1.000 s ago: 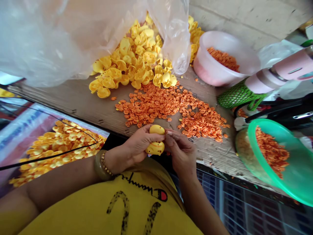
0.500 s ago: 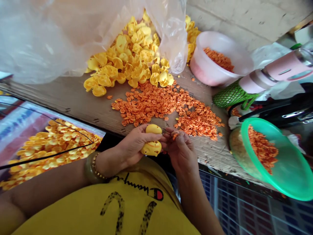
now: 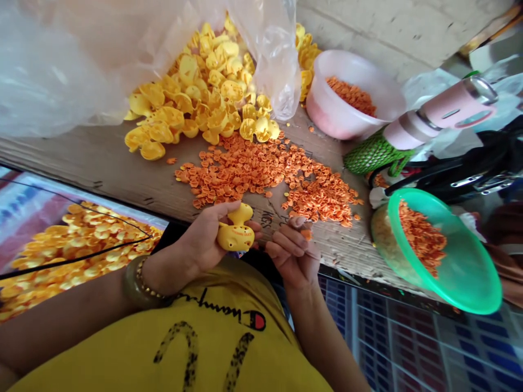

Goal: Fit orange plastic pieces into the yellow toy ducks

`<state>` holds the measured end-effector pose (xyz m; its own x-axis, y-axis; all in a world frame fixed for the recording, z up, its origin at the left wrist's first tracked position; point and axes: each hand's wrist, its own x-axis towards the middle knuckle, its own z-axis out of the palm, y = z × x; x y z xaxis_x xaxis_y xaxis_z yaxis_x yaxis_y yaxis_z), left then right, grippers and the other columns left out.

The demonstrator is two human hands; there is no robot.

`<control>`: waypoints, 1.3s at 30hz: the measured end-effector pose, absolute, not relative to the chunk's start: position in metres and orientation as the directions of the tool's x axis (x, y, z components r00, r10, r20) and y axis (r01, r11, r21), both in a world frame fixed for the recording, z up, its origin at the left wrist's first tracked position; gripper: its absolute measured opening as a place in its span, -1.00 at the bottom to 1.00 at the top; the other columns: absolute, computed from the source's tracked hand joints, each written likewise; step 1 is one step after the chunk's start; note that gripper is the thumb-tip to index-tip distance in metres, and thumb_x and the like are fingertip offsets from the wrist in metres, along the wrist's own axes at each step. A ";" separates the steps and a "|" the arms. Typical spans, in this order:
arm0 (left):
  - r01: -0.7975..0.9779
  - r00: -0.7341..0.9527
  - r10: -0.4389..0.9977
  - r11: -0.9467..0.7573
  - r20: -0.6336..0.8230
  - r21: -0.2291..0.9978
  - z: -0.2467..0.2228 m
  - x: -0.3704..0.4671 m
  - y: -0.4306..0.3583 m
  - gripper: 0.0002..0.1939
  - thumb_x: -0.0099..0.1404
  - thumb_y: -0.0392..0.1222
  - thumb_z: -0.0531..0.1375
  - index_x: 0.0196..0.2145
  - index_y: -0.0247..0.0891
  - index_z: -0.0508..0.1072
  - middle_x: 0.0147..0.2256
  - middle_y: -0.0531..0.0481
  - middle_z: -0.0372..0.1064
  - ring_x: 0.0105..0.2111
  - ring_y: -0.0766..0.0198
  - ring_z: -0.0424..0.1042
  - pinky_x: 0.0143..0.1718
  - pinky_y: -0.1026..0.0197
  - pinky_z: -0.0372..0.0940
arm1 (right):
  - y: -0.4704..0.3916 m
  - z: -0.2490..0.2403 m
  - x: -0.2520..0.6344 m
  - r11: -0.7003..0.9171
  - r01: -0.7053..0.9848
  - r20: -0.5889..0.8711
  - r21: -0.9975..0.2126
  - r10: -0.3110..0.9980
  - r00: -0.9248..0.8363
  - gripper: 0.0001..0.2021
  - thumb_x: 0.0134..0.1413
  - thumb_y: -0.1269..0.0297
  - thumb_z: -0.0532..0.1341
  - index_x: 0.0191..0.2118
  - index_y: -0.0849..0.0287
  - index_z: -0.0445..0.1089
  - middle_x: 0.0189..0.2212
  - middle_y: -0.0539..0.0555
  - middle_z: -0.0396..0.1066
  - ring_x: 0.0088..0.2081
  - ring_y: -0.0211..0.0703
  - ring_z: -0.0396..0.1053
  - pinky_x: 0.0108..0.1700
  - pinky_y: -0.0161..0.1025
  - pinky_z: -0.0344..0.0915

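My left hand (image 3: 204, 234) holds a yellow plastic duck shell (image 3: 236, 237), its holes and small red lettering facing up. Right of it, my right hand (image 3: 292, 247) is curled, with a small orange piece (image 3: 306, 234) at its fingers. Whether a tool is also in that hand I cannot tell. Just beyond both hands lies a spread of small orange pieces (image 3: 245, 169) on the cardboard-covered table (image 3: 102, 158). Behind them rises a heap of yellow duck shells (image 3: 204, 92), partly under a clear plastic bag (image 3: 73, 65).
A whitish bowl (image 3: 327, 111) and a tilted green bowl (image 3: 469, 272) hold more orange pieces. Between them lies a pink bottle (image 3: 445, 111) in a green net, beside a black bag (image 3: 474, 163). Below the table edge at left are more yellow shells (image 3: 73, 239).
My hands have drawn apart. The duck shell has turned in my left hand, and my right hand has curled inward, away from the shell. The whole view has shifted slightly.
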<state>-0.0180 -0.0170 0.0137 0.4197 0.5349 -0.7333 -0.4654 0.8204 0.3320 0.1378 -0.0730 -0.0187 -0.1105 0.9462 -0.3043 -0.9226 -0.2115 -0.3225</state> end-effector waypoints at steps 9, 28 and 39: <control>-0.450 0.393 0.531 0.823 -0.751 0.347 0.012 -0.017 -0.018 -0.77 0.30 -0.20 -0.01 -0.40 -0.31 0.38 -0.54 -0.12 0.41 -0.53 0.16 0.47 -0.48 0.13 0.42 | -0.076 -0.024 0.139 -0.174 -0.906 -0.278 -0.386 0.958 -0.065 -0.78 -0.03 0.16 0.35 -0.43 0.11 0.31 -0.71 -0.26 -0.32 -0.68 -0.41 -0.42 -0.66 -0.44 -0.15; -0.526 0.410 0.609 0.766 -0.680 0.369 0.008 -0.019 -0.015 -0.66 0.36 -0.22 -0.06 -0.48 -0.37 0.37 -0.56 -0.09 0.35 -0.57 0.26 0.41 -0.50 0.22 0.40 | -0.087 -0.016 0.126 0.088 0.174 0.110 -0.981 0.986 0.122 -0.91 0.06 0.39 0.28 -0.29 0.08 0.48 -0.34 0.00 0.52 -0.30 -0.22 0.49 -0.22 -0.27 0.42; -0.488 0.344 0.566 0.789 -0.749 0.372 0.002 -0.018 -0.016 -0.67 0.35 -0.25 -0.03 -0.55 -0.31 0.32 -0.60 -0.02 0.28 -0.62 0.32 0.34 -0.60 0.31 0.30 | -0.085 -0.013 0.119 0.194 0.512 0.224 -0.837 0.975 -0.004 -0.95 0.10 0.36 0.23 -0.35 0.07 0.44 -0.39 0.03 0.52 -0.34 -0.15 0.46 -0.28 -0.21 0.37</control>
